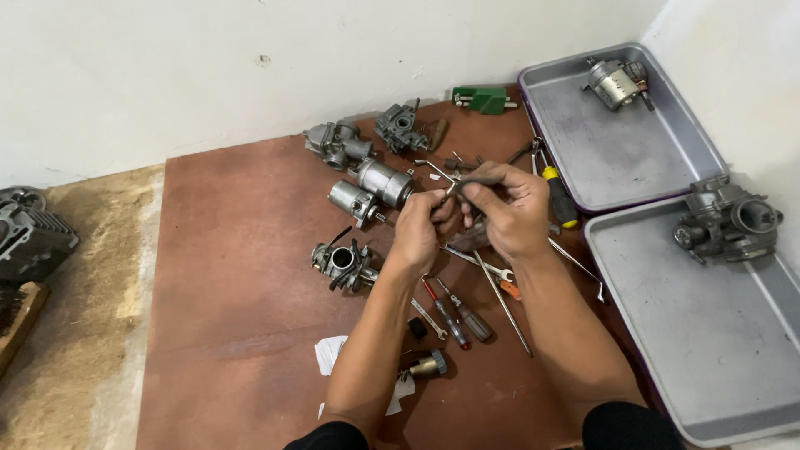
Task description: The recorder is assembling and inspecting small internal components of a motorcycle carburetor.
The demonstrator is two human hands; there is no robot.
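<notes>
My left hand [419, 227] and my right hand [508, 208] meet above the brown board [242, 275], both pinching a small thin metal part [452, 188] between the fingertips. What the part is cannot be made out. Under my hands lie several screwdrivers [457, 313], a small spanner [429, 318] and a long thin rod [502, 304]. A carburetor [342, 262] rests just left of my left wrist. Two metal cylinders [371, 190] lie beyond my left hand.
Two more carburetors [367, 137] and a green block [485, 100] sit near the wall. A yellow-handled screwdriver [558, 196] lies by two grey trays [658, 333]; each holds a carburetor-like part [727, 221]. A brass fitting [427, 364] and paper scraps [331, 354] lie near me. Engine parts [29, 233] are far left.
</notes>
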